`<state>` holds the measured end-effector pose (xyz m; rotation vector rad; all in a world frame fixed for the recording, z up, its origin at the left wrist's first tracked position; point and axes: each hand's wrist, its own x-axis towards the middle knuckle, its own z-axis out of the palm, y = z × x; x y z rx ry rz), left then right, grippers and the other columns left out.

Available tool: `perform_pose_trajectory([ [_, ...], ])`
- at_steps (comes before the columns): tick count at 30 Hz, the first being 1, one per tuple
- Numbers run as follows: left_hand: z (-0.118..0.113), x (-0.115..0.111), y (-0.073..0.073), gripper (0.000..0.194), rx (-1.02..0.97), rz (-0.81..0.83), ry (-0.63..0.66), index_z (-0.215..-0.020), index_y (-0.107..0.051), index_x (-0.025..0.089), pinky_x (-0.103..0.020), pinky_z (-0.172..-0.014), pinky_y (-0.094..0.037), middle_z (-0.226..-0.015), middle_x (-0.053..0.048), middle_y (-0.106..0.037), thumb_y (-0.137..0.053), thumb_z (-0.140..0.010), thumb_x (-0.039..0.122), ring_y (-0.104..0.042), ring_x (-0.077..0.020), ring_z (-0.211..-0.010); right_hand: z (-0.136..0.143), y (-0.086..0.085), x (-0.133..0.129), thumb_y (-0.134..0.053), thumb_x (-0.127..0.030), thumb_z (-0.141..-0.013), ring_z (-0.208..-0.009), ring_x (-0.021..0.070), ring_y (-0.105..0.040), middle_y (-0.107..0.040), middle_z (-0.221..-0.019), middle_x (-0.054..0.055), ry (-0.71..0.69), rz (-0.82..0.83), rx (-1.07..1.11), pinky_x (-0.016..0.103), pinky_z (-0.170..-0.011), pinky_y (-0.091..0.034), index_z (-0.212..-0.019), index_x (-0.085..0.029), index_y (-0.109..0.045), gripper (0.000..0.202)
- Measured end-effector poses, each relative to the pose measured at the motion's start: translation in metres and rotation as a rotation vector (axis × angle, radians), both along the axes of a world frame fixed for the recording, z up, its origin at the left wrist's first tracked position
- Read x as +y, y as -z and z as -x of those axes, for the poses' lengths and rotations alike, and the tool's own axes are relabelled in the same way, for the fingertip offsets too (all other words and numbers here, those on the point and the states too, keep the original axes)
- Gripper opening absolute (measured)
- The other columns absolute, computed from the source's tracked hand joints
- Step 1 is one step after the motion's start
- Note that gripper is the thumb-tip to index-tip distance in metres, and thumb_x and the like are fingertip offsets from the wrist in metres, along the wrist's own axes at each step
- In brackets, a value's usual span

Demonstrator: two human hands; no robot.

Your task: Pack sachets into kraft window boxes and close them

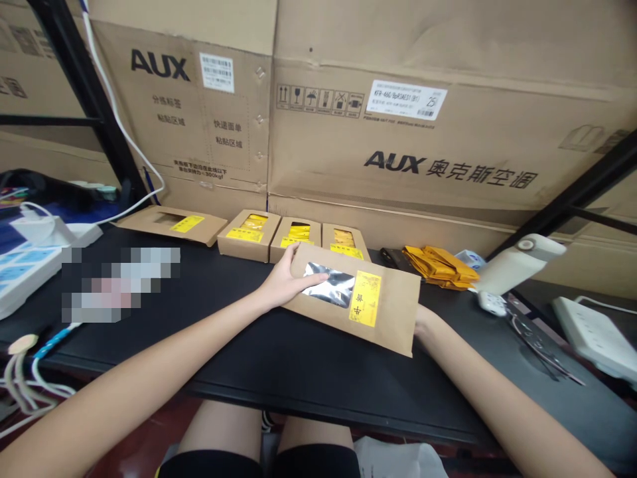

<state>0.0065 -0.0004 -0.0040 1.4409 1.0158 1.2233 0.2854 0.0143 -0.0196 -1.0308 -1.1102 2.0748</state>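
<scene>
A brown kraft paper box with a clear window and a yellow label is held up over the black table. My left hand grips its left end, the thumb lying across the window. At the box's right end is my right hand; only the wrist shows, and its fingers are hidden behind or inside the box. Beyond it, three similar boxes stand in a row: a left one, a middle one and a right one, with yellow contents in their windows. A flattened kraft box lies to their left.
Orange-yellow packets are piled at the back right, beside a pale bottle. Eyeglasses and a white power strip lie on the right. Another power strip with cables is on the left. Large AUX cartons wall off the back.
</scene>
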Motion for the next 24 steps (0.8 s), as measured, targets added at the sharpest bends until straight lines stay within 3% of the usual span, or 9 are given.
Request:
perform_pose_trajectory([
  [3, -0.0001, 0.0004, 0.0010, 0.083, 0.004, -0.005, -0.003, -0.131, -0.038, 0.020, -0.046, -0.101, -0.043, -0.123, -0.013, -0.060, -0.080, -0.063, 0.040, -0.058, -0.0275, -0.113, 0.0003, -0.0003, -0.0002, -0.080, -0.025, -0.064, -0.068, 0.0117, -0.070, -0.073, -0.075, 0.000, -0.019, -0.017, -0.001, 0.022, -0.071, -0.057, -0.081, -0.023, -0.074, 0.019],
  [10, 0.0005, 0.0014, 0.0018, 0.082, -0.004, -0.012, -0.003, -0.131, -0.038, 0.020, -0.046, -0.100, -0.044, -0.122, -0.012, -0.061, -0.079, -0.063, 0.039, -0.059, -0.0274, -0.112, -0.0001, -0.0011, 0.0002, -0.081, -0.026, -0.062, -0.063, 0.0122, -0.069, -0.067, -0.056, -0.003, -0.043, -0.034, 0.023, 0.022, -0.069, -0.057, -0.080, -0.022, -0.074, 0.019],
  [15, -0.0001, 0.0004, 0.0002, 0.081, 0.004, -0.007, -0.008, -0.130, -0.039, 0.020, -0.044, -0.100, -0.044, -0.122, -0.011, -0.061, -0.080, -0.063, 0.039, -0.059, -0.0267, -0.113, -0.0015, 0.0020, 0.0013, -0.082, -0.026, -0.061, -0.066, 0.0132, -0.069, -0.071, -0.065, 0.000, -0.013, -0.031, 0.021, 0.024, -0.070, -0.057, -0.081, -0.021, -0.074, 0.023],
  [19, -0.0006, 0.0001, 0.0002, 0.080, -0.005, -0.012, -0.011, -0.129, -0.040, 0.020, -0.045, -0.099, -0.045, -0.121, -0.012, -0.062, -0.080, -0.062, 0.039, -0.059, -0.0271, -0.112, -0.0014, 0.0018, 0.0011, -0.084, -0.026, -0.056, -0.063, 0.0138, -0.069, -0.072, -0.069, 0.000, 0.016, -0.016, 0.004, 0.025, -0.068, -0.058, -0.076, -0.021, -0.074, 0.023],
  [24, 0.0000, 0.0002, 0.0009, 0.080, 0.000, -0.012, -0.020, -0.129, -0.040, 0.020, -0.045, -0.100, -0.044, -0.121, -0.012, -0.061, -0.080, -0.062, 0.039, -0.059, -0.0271, -0.112, -0.0001, -0.0012, -0.0004, -0.084, -0.026, -0.055, -0.054, 0.0118, -0.066, -0.065, -0.052, -0.002, 0.002, -0.020, 0.005, 0.023, -0.064, -0.057, -0.060, -0.019, -0.069, 0.017],
])
